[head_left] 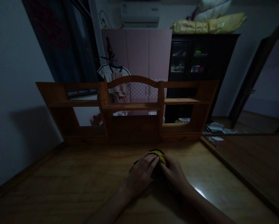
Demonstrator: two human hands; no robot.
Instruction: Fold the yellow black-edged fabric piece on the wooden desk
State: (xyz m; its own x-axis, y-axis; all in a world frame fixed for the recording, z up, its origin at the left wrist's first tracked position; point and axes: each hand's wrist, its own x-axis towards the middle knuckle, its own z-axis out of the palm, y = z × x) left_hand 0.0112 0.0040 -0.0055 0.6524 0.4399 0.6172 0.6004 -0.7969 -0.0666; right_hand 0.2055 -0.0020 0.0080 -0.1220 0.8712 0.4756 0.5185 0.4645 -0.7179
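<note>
1. Left hand (pixel 141 171): fingers bent and laid close together over the left side of the pouch-like piece (pixel 162 158), grasping it.
2. Right hand (pixel 175 171): half closed, thumb and bent fingers gripping the piece's right side.
3. Piece, yellow and black: near the middle of my desk (pixel 83 180), between my two hands. Rounded, black-rimmed edge points away from me, towards the shelf; dark part lies nearer me. My hands hide much of it, so I cannot tell its long axis or its exact kind.
4. Desk: pale wood, visible grain, glossy; a white glare lies by my right forearm.
5. Shelf (pixel 131 106): brown wood, open compartments, arched top rail at centre, standing along the desk's far side.
6. Beyond: pink wardrobe (pixel 138 56), flat doors, checked band; hanging clothes (pixel 118 81) before it.
7. Black cabinet (pixel 220 59), glass-fronted; crinkled yellow bag (pixel 207 25) on top.
</note>
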